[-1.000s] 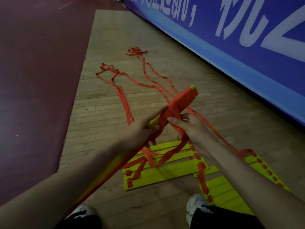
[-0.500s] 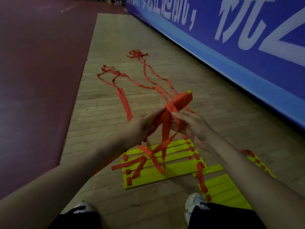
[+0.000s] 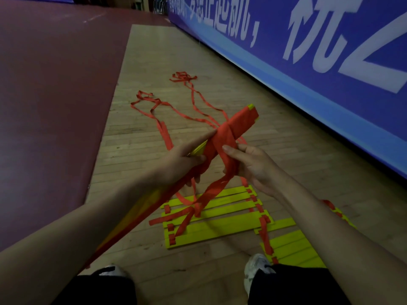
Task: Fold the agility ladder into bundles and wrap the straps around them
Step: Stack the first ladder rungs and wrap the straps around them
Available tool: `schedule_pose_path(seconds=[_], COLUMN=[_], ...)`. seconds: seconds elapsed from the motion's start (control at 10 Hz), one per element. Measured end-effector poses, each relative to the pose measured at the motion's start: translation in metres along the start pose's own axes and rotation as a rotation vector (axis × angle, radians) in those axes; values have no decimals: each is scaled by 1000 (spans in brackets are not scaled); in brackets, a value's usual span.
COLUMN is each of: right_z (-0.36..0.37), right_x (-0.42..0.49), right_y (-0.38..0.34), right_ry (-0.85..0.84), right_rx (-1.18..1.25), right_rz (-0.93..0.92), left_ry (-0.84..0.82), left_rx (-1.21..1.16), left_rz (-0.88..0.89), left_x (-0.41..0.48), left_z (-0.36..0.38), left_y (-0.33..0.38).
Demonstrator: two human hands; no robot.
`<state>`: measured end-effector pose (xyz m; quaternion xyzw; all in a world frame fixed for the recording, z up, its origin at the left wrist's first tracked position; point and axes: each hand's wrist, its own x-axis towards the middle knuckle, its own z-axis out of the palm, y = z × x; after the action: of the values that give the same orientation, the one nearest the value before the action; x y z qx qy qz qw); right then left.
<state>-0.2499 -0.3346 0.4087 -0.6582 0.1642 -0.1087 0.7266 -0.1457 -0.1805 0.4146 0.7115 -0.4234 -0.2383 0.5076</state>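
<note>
bundle (image 3: 241,122): long, flat yellow slats wound in red webbing
left hand (image 3: 176,160): fingers grip bundle
right hand (image 3: 253,166): fingers pinch flat strap (image 3: 229,159)

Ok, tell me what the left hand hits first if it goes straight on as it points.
The left hand points up along the bundle, so it would meet the crossed wraps of red strap first; its forefinger seems to touch them.
</note>
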Motion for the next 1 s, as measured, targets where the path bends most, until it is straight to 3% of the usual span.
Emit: schedule_pose_path(seconds=[0.2, 0.3, 0.4, 0.5, 0.7, 0.8, 0.9, 1.0], right_z=[14, 15, 15, 18, 19, 15, 12, 9], right_x=[-7, -2, 4, 8, 11, 14, 19, 24], right_y=[0, 8, 14, 17, 11, 8, 9, 10], right_ry=[25, 172, 190, 106, -168, -140, -3, 139], right_rx=[-22, -167, -149, 33, 350, 317, 290, 279], right_rz=[-6, -76, -129, -125, -57, -55, -53, 7], left_ry=[-77, -52, -64, -114, -77, -66, -57, -32], left_rx=[-251, -413, -522, -659, -567, -537, -472, -254], left_rz=[-113, -174, -203, -256, -218, -210, -179, -83], left_x=[-3, -3, -3, -4, 3, 8, 10, 11], left_z=[-10, -16, -22, -28, -27, -18, -8, 4], left_y=[-9, -13, -13, -15, -28, -29, -23, -23])
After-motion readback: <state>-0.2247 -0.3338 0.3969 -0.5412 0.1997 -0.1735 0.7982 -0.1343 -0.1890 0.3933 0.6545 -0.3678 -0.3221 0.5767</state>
